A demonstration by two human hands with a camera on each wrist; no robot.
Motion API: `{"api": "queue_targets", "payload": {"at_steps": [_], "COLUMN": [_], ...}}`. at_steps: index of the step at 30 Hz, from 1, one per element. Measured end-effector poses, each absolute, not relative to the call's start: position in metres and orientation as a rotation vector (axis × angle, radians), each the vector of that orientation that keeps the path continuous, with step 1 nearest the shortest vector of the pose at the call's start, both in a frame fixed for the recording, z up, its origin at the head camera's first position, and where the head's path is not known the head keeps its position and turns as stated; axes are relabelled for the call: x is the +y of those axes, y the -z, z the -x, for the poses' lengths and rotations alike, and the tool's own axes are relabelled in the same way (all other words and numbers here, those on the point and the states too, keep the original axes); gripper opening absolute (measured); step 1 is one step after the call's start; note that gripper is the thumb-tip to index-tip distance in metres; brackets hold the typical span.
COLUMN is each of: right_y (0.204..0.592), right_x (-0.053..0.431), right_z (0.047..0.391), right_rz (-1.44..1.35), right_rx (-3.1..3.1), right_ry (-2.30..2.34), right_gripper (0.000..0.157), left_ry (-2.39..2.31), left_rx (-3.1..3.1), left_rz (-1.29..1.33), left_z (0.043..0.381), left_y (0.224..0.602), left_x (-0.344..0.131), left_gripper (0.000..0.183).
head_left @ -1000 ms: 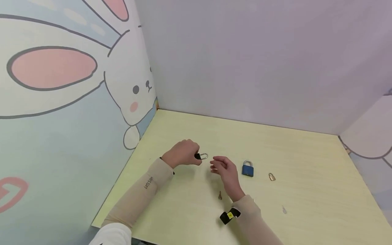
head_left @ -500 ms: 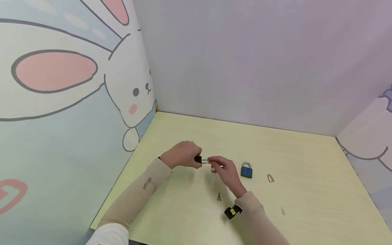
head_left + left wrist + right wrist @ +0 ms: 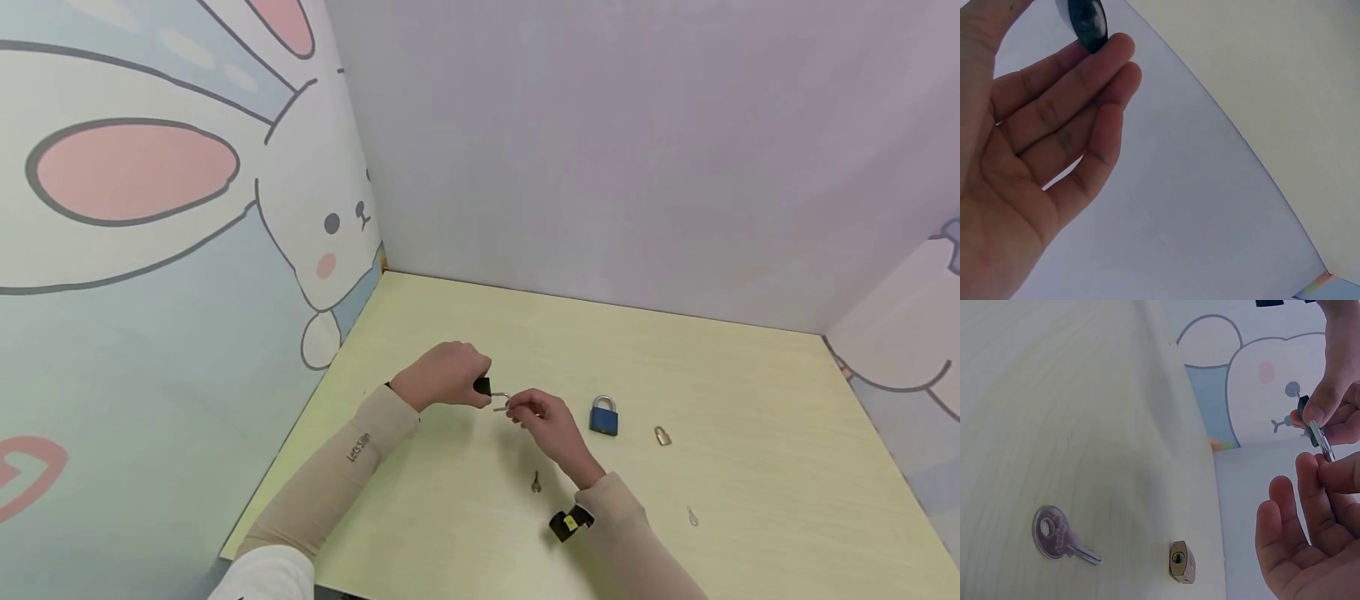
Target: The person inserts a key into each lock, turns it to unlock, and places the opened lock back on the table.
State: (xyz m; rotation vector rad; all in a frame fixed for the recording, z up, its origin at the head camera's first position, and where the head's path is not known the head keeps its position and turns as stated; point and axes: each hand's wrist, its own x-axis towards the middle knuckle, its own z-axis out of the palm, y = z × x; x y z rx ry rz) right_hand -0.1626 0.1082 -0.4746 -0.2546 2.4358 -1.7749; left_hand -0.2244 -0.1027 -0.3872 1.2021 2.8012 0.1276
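My left hand pinches the black body of a padlock above the table. Its thin silver shackle points right, one leg at the body and the other leg's end free beside it. With thumb and fingertips my right hand pinches the shackle's bend. In the right wrist view the shackle lies between both hands' fingers. The left wrist view shows only an end of the dark padlock body at the fingertips. A brass padlock stands on the table beneath the right hand, mostly hidden in the head view.
Right of the hands lie a blue padlock and a small brass padlock. One key rests nearer me, and a small pale key lies further right. Walls border the table behind and at the sides.
My right hand has come left and taken hold of the shackle. Since then the shackle has turned, its free leg swinging away from the body towards me. My left hand has barely moved.
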Motion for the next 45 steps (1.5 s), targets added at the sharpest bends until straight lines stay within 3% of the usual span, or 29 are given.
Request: {"api": "queue_targets", "payload": {"at_steps": [7, 23, 32, 45], "right_y": [0.474, 0.47, 0.468, 0.457], "right_x": [0.114, 0.141, 0.158, 0.177], "right_z": [0.162, 0.157, 0.148, 0.139], "right_rz": [0.2, 0.23, 0.293, 0.359], "right_rx": [2.541, 2.722, 2.887, 3.076], "right_ry": [1.655, 1.516, 1.441, 1.181], "right_gripper": [0.017, 0.02, 0.012, 0.009], "left_ry": [0.005, -0.242, -0.193, -0.242], "left_rx": [2.898, 3.031, 3.004, 3.012], "left_rz": [-1.154, -0.526, -0.459, -0.497], "left_z": [0.221, 0.207, 0.21, 0.212], "left_y": [0.394, 0.444, 0.484, 0.5], "left_x": [-0.101, -0.1, -0.102, -0.106], "left_gripper": [0.034, 0.042, 0.042, 0.042]}}
